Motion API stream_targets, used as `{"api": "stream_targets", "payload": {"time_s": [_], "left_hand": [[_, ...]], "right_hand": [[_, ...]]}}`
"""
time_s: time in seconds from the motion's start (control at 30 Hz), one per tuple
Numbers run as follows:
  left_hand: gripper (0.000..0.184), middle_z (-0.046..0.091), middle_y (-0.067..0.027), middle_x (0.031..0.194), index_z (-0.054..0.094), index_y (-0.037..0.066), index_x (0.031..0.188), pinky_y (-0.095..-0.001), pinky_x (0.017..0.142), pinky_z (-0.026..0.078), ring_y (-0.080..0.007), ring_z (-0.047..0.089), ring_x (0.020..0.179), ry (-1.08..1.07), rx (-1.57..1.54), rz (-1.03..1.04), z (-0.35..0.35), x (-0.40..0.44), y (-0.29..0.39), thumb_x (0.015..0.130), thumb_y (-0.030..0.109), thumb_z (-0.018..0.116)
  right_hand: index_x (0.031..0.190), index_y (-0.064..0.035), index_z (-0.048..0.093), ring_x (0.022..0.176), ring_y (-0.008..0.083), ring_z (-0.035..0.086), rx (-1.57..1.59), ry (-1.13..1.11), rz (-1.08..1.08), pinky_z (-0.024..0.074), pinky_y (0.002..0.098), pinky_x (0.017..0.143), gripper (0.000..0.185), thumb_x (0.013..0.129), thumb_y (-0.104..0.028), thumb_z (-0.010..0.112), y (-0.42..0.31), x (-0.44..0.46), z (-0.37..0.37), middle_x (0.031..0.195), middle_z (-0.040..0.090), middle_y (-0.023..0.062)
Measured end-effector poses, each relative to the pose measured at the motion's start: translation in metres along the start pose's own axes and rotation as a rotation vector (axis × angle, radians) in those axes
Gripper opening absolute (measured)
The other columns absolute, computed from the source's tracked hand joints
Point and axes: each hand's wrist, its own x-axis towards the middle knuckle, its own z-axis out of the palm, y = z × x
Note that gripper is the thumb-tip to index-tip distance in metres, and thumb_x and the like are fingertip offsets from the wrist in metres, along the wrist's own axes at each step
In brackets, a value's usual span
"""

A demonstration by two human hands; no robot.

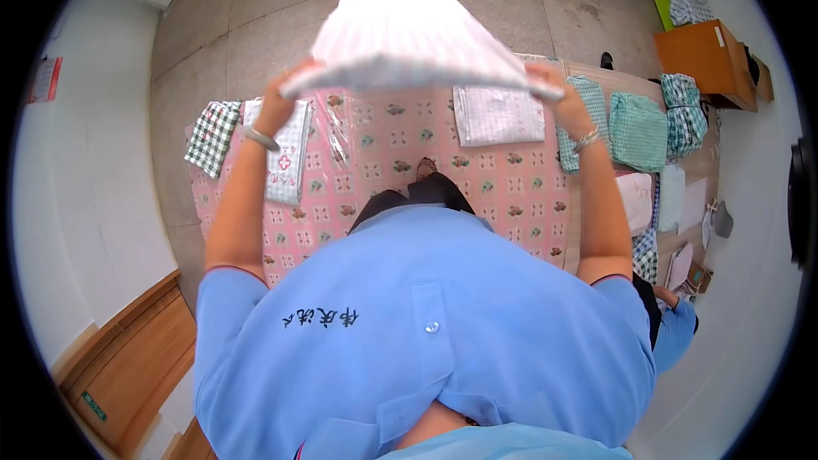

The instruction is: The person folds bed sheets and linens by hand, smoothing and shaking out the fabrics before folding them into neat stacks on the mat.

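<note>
Light-blue short-sleeved shirt (341, 264) with dark lettering on its chest fills the space nearest the camera. Ahead lies a pink floral-patterned sheet (511, 196). On its left part rest a strip of transparent plastic wrapping (335, 132), whose contents cannot be told, and a flat white pack (287, 153) printed with a red cross. At far right, an orange-brown wooden box-shaped cabinet (694, 68) hides its inside; a green checked fabric bundle (682, 115) bound with a tie lies near it.

Both hands are raised well apart, fingers curled in. The left hand (288, 89) pinches one end of a white, faintly pink-striped cloth (409, 30), and the right hand (558, 89) pinches the other. Motion blur hides exact finger placement. The cloth hangs in the air above the sheet's far side, its near edge drawn across between the hands, the rest billowing away.

Beneath, patterned sheet stretches between the plastic wrapping and a folded pale-pink cloth (501, 115). A folded black-and-white checked cloth (213, 138) sits at the left edge, with grey floor (183, 60) beyond. Rightward, folded green checked cloths (639, 132) border the sheet; lower right, another person's blue sleeve (677, 336) shows.
</note>
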Motion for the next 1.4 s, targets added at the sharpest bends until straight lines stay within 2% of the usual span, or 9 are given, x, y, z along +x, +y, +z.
{"api": "stream_targets", "payload": {"time_s": [0.17,0.27,0.57,0.7,0.87,1.07,1.17,1.27,1.4], "left_hand": [[0.035,0.052,-0.0095,0.112,0.058,0.012,0.100,-0.0314,0.095,0.030,-0.0247,0.034,0.118,-0.174,-0.068,-0.280,0.094,-0.093,-0.061,0.074,-0.006,0.044],[0.042,0.053,-0.0116,0.110,0.057,0.013,0.101,-0.0277,0.088,0.036,-0.0217,0.048,0.104,-0.234,0.008,-0.414,0.138,-0.152,-0.093,0.071,-0.010,0.041],[0.032,0.058,-0.0172,0.089,0.060,0.013,0.098,-0.0325,0.073,0.043,-0.0284,0.057,0.083,-0.511,-0.138,-0.982,0.205,-0.288,-0.118,0.073,0.002,0.043],[0.030,0.060,-0.0156,0.081,0.058,0.014,0.102,-0.0334,0.065,0.044,-0.0258,0.059,0.071,-0.472,0.066,-0.677,0.228,-0.343,-0.143,0.076,0.005,0.048],[0.021,0.060,-0.0164,0.084,0.060,0.012,0.095,-0.0337,0.069,0.043,-0.0306,0.057,0.080,-0.647,-0.048,-0.761,0.253,-0.362,-0.170,0.076,0.011,0.052],[0.028,0.059,-0.0181,0.083,0.059,0.008,0.093,-0.0396,0.069,0.043,-0.0330,0.056,0.081,-0.235,0.084,-0.884,0.264,-0.285,-0.231,0.078,0.029,0.048],[0.030,0.055,-0.0223,0.097,0.054,0.004,0.103,-0.0376,0.071,0.043,-0.0315,0.055,0.087,-0.054,0.259,-1.040,0.230,-0.177,-0.234,0.080,0.023,0.048],[0.036,0.054,-0.0125,0.106,0.045,0.001,0.115,-0.0308,0.077,0.041,-0.0188,0.052,0.090,0.682,-0.333,-0.767,0.203,-0.106,-0.218,0.083,0.017,0.045],[0.034,0.054,-0.0092,0.106,0.045,0.002,0.115,-0.0268,0.075,0.041,-0.0138,0.052,0.085,0.723,-0.430,-0.689,0.180,-0.107,-0.221,0.083,0.015,0.044]], "right_hand": [[0.104,0.0014,0.051,0.091,0.0161,0.053,-0.369,-0.044,0.133,0.0428,0.0253,0.078,0.033,0.077,-0.015,0.059,0.169,-0.050,0.020,0.104,0.054,0.0103],[0.089,-0.0092,0.062,0.079,0.0168,0.056,-0.377,-0.115,0.277,0.0447,0.0299,0.069,0.015,0.074,-0.010,0.058,0.209,-0.082,0.049,0.096,0.058,0.0089],[0.086,-0.0067,0.061,0.064,0.0151,0.058,-0.677,-0.160,0.690,0.0433,0.0277,0.054,0.019,0.075,-0.022,0.057,0.309,-0.175,0.103,0.072,0.060,0.0058],[0.085,-0.0059,0.061,0.060,0.0136,0.059,-0.459,-0.018,0.895,0.0427,0.0267,0.047,0.021,0.077,-0.024,0.056,0.310,-0.199,0.120,0.073,0.061,0.0059],[0.084,-0.0049,0.061,0.058,0.0140,0.059,-0.560,-0.175,0.895,0.0434,0.0261,0.044,0.024,0.077,-0.027,0.056,0.333,-0.191,0.116,0.069,0.061,0.0074],[0.080,-0.0011,0.061,0.057,0.0151,0.059,-0.380,0.025,0.762,0.0472,0.0261,0.048,0.023,0.077,-0.023,0.053,0.370,-0.081,0.104,0.066,0.060,0.0084],[0.121,-0.0039,0.034,0.079,0.0204,0.059,0.046,0.341,0.620,0.0499,0.0293,0.059,0.045,0.081,-0.014,0.050,0.353,0.011,0.102,0.097,0.056,0.0114],[0.122,-0.0039,0.033,0.073,0.0202,0.060,0.275,0.542,0.388,0.0504,0.0270,0.058,0.042,0.084,-0.017,0.046,0.290,0.069,0.115,0.092,0.057,0.0149],[0.118,-0.0050,0.038,0.076,0.0210,0.060,0.200,0.416,0.288,0.0495,0.0256,0.057,0.034,0.087,-0.017,0.041,0.273,0.067,0.113,0.093,0.057,0.0149]]}}
